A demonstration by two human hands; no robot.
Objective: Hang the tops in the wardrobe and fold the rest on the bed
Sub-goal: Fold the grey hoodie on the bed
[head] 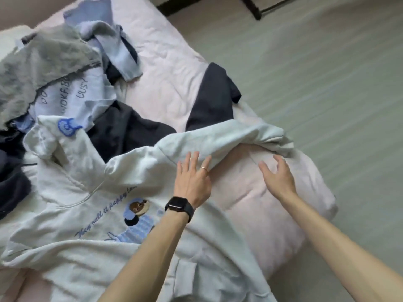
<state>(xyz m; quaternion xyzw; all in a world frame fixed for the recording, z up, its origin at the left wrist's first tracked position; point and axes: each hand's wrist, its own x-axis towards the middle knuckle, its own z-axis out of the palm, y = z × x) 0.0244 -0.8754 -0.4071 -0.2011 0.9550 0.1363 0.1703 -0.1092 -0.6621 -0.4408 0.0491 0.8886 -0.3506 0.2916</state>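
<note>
A white hoodie (72, 205) with a blue cartoon print lies spread face up on the pink bed (250, 203). Its sleeve (229, 136) stretches out to the right and bunches up at the cuff near the bed's corner. My left hand (194, 182), with a ring and a black watch, rests flat with straight fingers on the sleeve near the shoulder. My right hand (278, 177) hovers open above the pink cover just below the sleeve's cuff, holding nothing.
A heap of clothes lies at the upper left: a grey garment (43, 64), a light blue printed top (72, 94) and dark navy pieces (122, 129). Another navy garment (211, 99) lies near the bed's right edge. Pale floor (327, 73) runs along the right.
</note>
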